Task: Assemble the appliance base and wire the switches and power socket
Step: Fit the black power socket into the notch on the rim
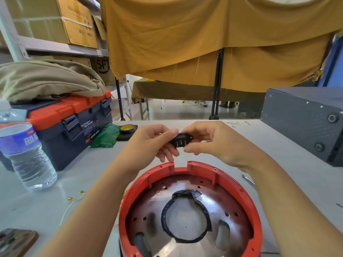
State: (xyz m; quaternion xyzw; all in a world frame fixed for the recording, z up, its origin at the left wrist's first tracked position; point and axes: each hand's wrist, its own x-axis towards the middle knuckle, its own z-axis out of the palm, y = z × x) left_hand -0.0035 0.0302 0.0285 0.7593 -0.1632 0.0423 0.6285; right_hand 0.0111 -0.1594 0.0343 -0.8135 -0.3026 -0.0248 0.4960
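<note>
Power socket [181,140], black: pinched between left hand [155,140] and right hand [209,140], held above the table [278,164] just beyond the notch in the red appliance base [248,197], apparently so it could be oriented for that cutout.

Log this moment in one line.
hands: left, right pinch power socket | above notch of red base | socket unseated

Round plastic appliance base [248,199]: red rim, silver metal floor, black tape ring at centre. Small rectangular power socket [181,140], at 12 o'clock: black. Hinged plastic toolbox [74,125], at 10 o'clock: navy body, orange-red lid. Hanging cloth [204,34]: mustard yellow.
</note>
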